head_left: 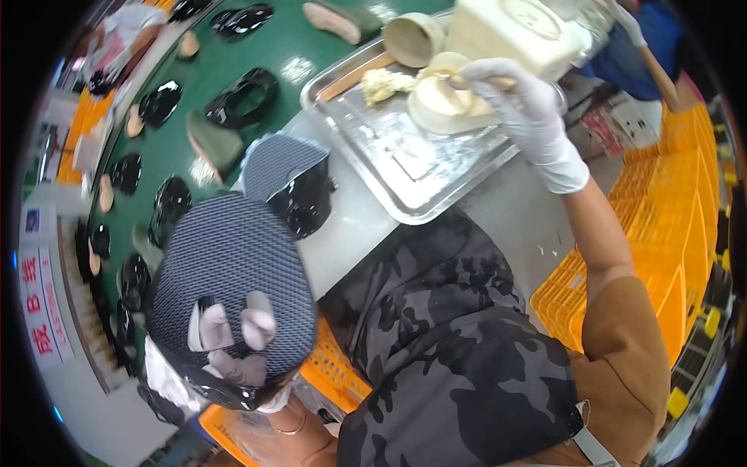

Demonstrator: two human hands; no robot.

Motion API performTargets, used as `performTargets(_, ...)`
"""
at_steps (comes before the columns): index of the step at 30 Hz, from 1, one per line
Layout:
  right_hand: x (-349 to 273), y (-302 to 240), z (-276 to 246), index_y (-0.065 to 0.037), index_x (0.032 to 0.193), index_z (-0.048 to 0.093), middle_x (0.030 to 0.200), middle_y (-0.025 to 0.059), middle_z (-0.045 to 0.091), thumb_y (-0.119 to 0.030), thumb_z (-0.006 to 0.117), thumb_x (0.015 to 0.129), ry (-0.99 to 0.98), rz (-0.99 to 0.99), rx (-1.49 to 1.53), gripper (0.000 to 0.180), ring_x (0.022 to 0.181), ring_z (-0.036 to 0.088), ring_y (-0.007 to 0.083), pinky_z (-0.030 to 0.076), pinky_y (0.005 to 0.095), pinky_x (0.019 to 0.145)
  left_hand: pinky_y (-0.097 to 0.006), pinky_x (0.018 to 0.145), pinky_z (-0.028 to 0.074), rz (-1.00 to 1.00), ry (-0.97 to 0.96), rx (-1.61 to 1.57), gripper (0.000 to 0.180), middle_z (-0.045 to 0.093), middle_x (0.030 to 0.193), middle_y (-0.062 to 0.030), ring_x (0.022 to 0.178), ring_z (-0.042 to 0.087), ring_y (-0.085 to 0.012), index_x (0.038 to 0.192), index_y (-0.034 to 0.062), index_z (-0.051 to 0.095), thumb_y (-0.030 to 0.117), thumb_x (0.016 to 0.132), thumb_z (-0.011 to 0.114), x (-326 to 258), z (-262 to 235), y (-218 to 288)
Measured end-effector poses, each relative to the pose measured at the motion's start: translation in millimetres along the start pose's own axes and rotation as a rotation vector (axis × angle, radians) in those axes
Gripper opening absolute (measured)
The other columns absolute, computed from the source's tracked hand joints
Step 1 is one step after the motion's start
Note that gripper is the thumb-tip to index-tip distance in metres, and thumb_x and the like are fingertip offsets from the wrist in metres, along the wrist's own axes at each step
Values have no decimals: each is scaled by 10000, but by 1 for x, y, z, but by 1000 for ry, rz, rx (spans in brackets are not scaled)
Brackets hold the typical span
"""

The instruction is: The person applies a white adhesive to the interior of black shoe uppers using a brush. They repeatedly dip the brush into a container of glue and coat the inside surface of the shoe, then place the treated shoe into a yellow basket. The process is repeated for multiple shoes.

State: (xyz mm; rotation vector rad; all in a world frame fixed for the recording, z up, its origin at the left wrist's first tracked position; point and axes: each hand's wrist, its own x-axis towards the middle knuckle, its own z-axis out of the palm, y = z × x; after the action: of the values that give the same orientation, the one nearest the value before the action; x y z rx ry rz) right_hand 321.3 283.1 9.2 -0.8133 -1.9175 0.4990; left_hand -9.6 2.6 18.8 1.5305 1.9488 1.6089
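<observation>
My left hand [237,366], gloved in white, is closed round a glossy black shoe upper whose blue-grey mesh-textured underside [233,257] faces up; its fingertips lie over that underside. My right hand [533,124], also in a white glove, is pinched over a cream-coloured pot [447,113] that looks coated with pale paste. A small light-coloured piece shows at the fingertips, too blurred to name. The pot stands in a shiny metal tray [397,187], beside a yellowish crumpled lump [385,84]. A second black shoe upper [299,198] with similar mesh lies left of the tray.
A cream cup [412,39] lies tipped at the tray's far side, near a large cream container [513,31]. Black shoe uppers [241,97] and olive shoe lasts [214,144] lie on a green belt [299,39]. Orange crates [661,210] stand at right. Other people work at the far corners.
</observation>
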Motion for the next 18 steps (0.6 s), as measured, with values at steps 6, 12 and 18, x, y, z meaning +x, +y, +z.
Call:
performTargets(6, -12, 6, 5, -4, 989, 593, 949, 57, 638, -8, 575, 832, -205, 14, 33, 158, 890, 599, 134, 470, 263, 817, -296, 552, 400, -511, -240, -849, 318, 469, 725, -59, 571, 430, -181, 1174, 46, 503, 195, 909, 411, 16, 82, 17)
performTargets(12, -7, -1, -11, -28, 1006, 568, 895, 61, 630, -48, 557, 857, -91, 144, 478, 151, 835, 612, 134, 484, 251, 751, -375, 545, 493, -651, -587, -1050, 237, 503, 626, -136, 579, 531, -253, 1070, -85, 409, 21, 870, 341, 37, 112, 34)
performTargets(18, 9, -3, -35, 5, 998, 559, 873, 69, 611, -187, 485, 916, -150, 199, 368, 222, 796, 576, 128, 462, 240, 701, -359, 510, 456, -474, -789, -539, 407, 504, 883, -126, 610, 524, -207, 1257, -8, 314, 94, 880, 426, 36, 131, 6)
